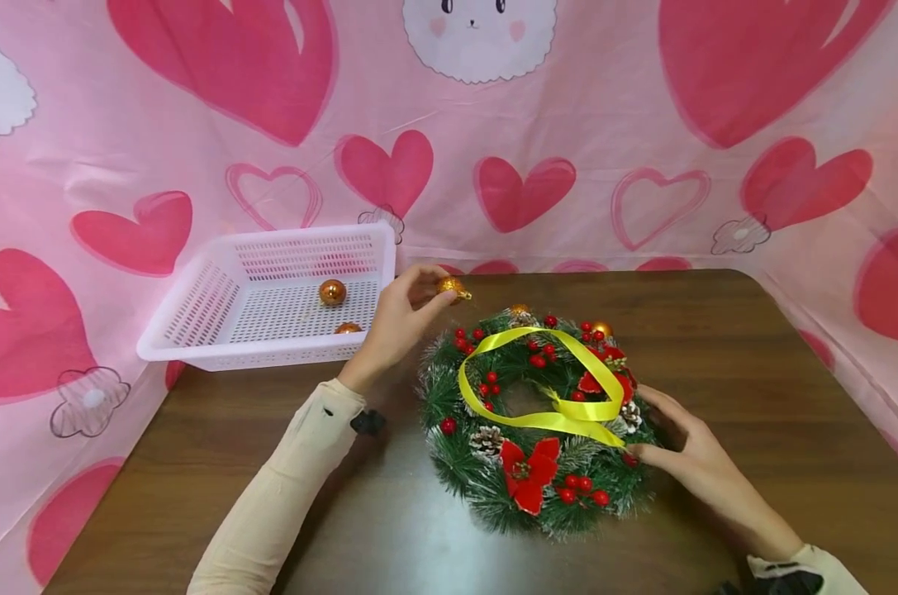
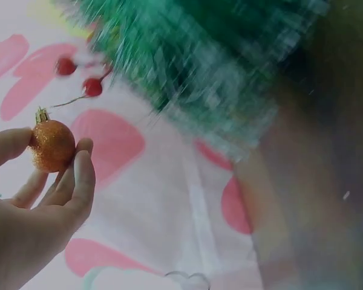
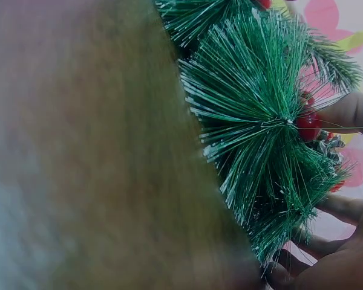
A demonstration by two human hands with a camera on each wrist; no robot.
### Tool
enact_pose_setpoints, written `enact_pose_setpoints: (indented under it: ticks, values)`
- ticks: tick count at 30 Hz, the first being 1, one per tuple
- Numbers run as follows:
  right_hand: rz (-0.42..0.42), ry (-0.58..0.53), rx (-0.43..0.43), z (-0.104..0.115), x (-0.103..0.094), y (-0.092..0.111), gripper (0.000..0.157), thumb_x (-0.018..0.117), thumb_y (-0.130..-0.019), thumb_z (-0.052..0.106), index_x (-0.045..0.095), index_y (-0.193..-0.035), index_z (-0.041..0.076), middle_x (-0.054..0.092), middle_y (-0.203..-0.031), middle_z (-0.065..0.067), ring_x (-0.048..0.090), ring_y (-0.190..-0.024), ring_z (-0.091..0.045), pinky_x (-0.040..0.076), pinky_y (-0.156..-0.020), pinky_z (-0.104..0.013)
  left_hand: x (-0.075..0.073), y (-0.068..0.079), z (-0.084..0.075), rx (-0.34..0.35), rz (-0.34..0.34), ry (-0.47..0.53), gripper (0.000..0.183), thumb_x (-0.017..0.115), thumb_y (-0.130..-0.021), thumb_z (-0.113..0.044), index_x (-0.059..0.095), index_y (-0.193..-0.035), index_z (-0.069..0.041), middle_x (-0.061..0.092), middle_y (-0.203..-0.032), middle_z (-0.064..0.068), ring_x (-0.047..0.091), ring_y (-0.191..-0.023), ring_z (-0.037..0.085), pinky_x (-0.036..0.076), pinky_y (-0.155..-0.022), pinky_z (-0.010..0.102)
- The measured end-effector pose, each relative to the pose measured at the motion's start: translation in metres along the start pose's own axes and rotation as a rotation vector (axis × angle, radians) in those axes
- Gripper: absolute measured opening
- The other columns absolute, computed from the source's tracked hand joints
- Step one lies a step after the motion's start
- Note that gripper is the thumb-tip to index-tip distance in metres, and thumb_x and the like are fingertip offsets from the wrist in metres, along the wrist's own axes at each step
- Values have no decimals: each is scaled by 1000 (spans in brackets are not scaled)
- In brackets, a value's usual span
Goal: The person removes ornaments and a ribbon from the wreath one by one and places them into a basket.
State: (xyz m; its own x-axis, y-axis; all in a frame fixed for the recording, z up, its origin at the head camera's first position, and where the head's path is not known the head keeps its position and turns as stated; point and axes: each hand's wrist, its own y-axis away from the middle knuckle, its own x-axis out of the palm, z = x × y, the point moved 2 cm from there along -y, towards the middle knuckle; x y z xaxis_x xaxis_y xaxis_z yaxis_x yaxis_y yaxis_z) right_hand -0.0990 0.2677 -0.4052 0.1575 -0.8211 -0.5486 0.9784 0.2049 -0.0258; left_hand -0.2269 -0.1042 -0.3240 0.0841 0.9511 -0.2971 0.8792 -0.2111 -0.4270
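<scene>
A green Christmas wreath (image 1: 456, 463) with red berries, red poinsettias, pinecones and a loose yellow ribbon (image 1: 523, 420) lies on the table. My left hand (image 1: 400, 318) pinches a glittery orange-gold bauble (image 2: 53, 146) between thumb and fingers, just beyond the wreath's upper left edge. The bauble's gold cap with its loop points away from the palm. At the wreath's right side, my right hand (image 1: 690, 450) grips the edge, thumb on top near a red berry (image 3: 308, 125) and fingers around the outer needles. Two gold baubles sit among the greenery along the far rim.
A white perforated plastic basket (image 1: 270, 357) stands at the back left. Inside are a shiny gold bauble (image 1: 333, 292) and another bauble (image 1: 348, 328), partly hidden by the basket's front wall. A pink heart-print cloth (image 1: 449, 107) hangs behind the brown wooden table (image 1: 761, 372).
</scene>
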Motion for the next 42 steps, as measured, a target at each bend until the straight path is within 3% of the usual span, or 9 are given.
enact_pose_setpoints:
  ticks: [6,11,17,22,27,33,35,39,42]
  values:
    - [53,-7,-3,1,-4,-7,75,68,-85,4,36,-153,7,32,-156,-19,34,-135,-46,42,-95,-49,-17,6,-26,5,-49,5,28,66,-93,0,58,-118,10,65,-112,25,65,-105,35,54,-92,42]
    - [67,-54,-35,3,-4,-9,75,67,-82,2,38,-151,4,31,-156,-22,26,-138,-49,30,-96,-70,-34,11,-13,-12,-68,-10,31,68,-93,-4,59,-121,6,64,-116,20,66,-105,32,55,-88,30]
    - [67,8,-42,6,-6,-14,67,67,-87,4,40,-148,0,33,-153,-26,30,-135,-52,30,-95,-73,-71,23,8,-35,-124,-80,34,71,-92,-9,60,-122,1,65,-117,16,67,-104,23,54,-78,18]
    - [63,114,-21,4,-8,-24,67,67,-86,0,41,-148,1,35,-152,-27,29,-137,-53,30,-95,-75,-103,37,11,-58,-178,-159,35,70,-93,-8,59,-125,2,64,-117,16,66,-101,16,52,-80,15]
    - [71,106,-2,1,-8,-25,65,65,-89,3,40,-149,2,38,-150,-28,30,-136,-53,30,-95,-74,-127,46,12,-66,-227,-161,36,69,-93,-7,58,-125,4,62,-118,14,65,-102,11,52,-84,15]
    - [-2,44,0,-2,-4,-14,55,64,-97,15,44,-147,7,43,-148,-20,38,-133,-34,38,-99,-52,-148,50,10,-45,-305,-146,35,68,-93,-4,58,-124,6,60,-115,9,64,-100,7,52,-82,14]
    - [-8,5,2,-4,-1,-12,52,61,-99,13,44,-148,7,41,-150,-20,35,-135,-35,36,-99,-53,-154,51,11,-47,-313,-154,35,68,-93,-4,58,-125,7,60,-116,8,64,-101,7,52,-83,13]
    - [0,-74,20,-7,1,-9,53,56,-100,11,39,-149,1,32,-154,-27,24,-139,-48,28,-96,-69,-158,49,16,-61,-317,-143,35,68,-93,-5,59,-125,7,60,-116,8,64,-102,8,53,-83,14]
    - [-4,-89,34,-9,0,-8,53,55,-100,10,38,-149,1,31,-155,-26,22,-139,-50,26,-97,-70,-159,48,22,-74,-322,-138,36,67,-94,-6,58,-126,7,59,-116,6,64,-101,9,53,-82,15]
